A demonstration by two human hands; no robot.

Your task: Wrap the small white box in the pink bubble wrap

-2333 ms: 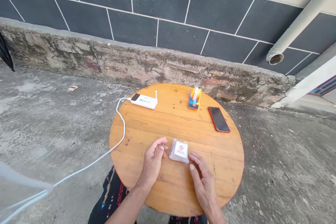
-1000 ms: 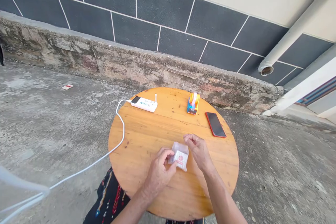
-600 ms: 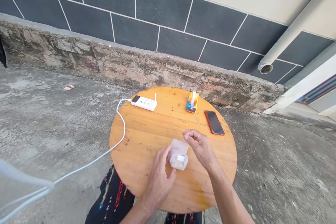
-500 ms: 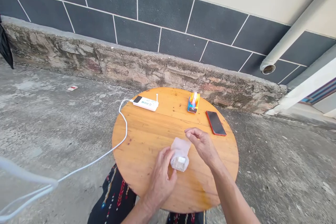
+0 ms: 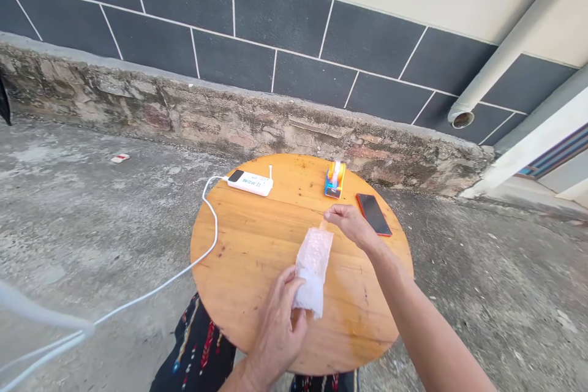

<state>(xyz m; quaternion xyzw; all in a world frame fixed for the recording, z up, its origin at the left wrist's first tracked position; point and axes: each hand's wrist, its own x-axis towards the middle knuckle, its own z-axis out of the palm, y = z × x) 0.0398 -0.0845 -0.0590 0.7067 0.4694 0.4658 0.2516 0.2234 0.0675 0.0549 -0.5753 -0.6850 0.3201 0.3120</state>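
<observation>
A white, translucent bubble-wrap packet (image 5: 314, 257) lies over the round wooden table (image 5: 248, 226), its upper part stretched out away from me. My left hand (image 5: 282, 318) grips the lower left side of the packet between thumb and fingers. At the packet's far end, my right hand (image 5: 346, 223) is closed in a pinch on a small clear strip (image 5: 323, 225), which looks like tape. On the far side of the table stands a yellow and blue tape dispenser (image 5: 334, 180).
A red-edged phone (image 5: 373, 214) lies right of my right hand. At the far left of the table, a white device (image 5: 250, 182) has a white cable (image 5: 215, 220) trailing off left. Behind stands a stone-based wall (image 5: 206, 116).
The packet now reaches further up, its wrap extended and the shiny inner item no longer visible. My right hand has moved slightly up, near the packet's far edge. The view has shifted slightly.
</observation>
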